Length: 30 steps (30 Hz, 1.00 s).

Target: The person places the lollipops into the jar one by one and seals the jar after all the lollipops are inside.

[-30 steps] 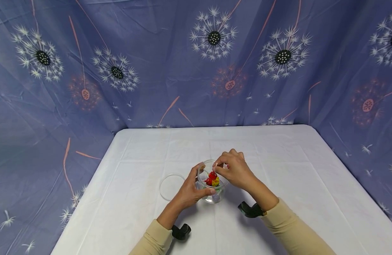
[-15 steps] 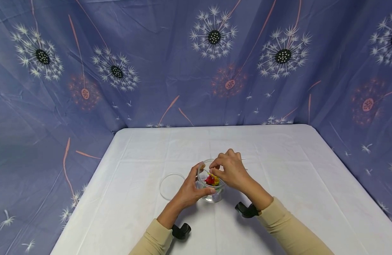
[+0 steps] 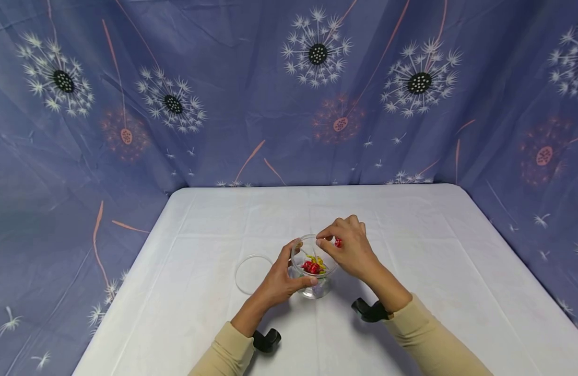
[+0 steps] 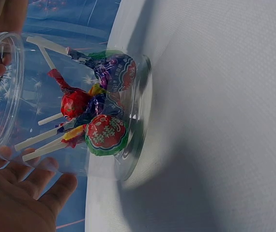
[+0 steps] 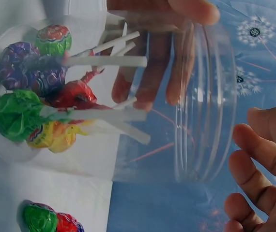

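A clear plastic jar [image 3: 312, 293] stands upright on the white table. The left hand [image 3: 285, 282] holds it round the side, thumb in front and fingers behind. Wrapped lollipops [image 5: 19, 116] in green, yellow, red and purple lie at its bottom, their white sticks [image 4: 41, 151] pointing up toward the mouth. Just over the rim hovers the right hand [image 3: 347, 248], thumb and forefinger close together; no lollipop shows in its bent fingers [image 5: 247, 169] in the right wrist view. Behind it, green and red lollipops [image 5: 41, 217] lie on the table beside the jar, mostly hidden in the head view.
A clear round lid [image 3: 237, 274] lies flat on the table, left of the jar. The white cloth-covered table [image 3: 199, 303] ends in front of a blue curtain [image 3: 232, 94] printed with dandelions. Black camera mounts [image 3: 267, 340] hang under both wrists.
The right hand lowered a red-wrapped lollipop into the jar, let it go, and drew back up to the right. The left hand stays where it was on the jar.
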{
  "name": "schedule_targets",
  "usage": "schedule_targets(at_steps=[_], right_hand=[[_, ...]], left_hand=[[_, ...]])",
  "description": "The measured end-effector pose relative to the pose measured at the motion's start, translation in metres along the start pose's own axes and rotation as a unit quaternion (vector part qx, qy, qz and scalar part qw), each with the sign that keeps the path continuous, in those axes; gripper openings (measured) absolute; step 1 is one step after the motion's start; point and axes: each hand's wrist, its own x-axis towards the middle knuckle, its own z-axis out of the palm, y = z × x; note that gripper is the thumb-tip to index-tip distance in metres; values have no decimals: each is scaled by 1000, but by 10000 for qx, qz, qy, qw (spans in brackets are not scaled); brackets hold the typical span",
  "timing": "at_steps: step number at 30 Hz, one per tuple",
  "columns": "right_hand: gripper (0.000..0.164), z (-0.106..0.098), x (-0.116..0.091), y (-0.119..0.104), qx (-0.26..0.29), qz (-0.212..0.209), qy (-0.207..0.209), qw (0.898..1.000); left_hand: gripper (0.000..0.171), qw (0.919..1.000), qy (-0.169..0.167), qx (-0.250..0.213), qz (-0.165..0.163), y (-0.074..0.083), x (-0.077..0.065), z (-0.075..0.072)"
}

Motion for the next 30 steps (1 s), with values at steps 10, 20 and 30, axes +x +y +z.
schedule_targets(at_steps=[10,20,30], right_hand=[[6,-14,-3,7,191,72,187,9996],[7,-20,-10,24,68,376,245,9990],[13,-22,-21,52,-177,908,-64,9957]], left_hand=[[91,9998,101,118,-121,-30,11,6],[91,9998,137,151,-91,-37,12,7],[90,9995,135,226,-159,-38,12,8]])
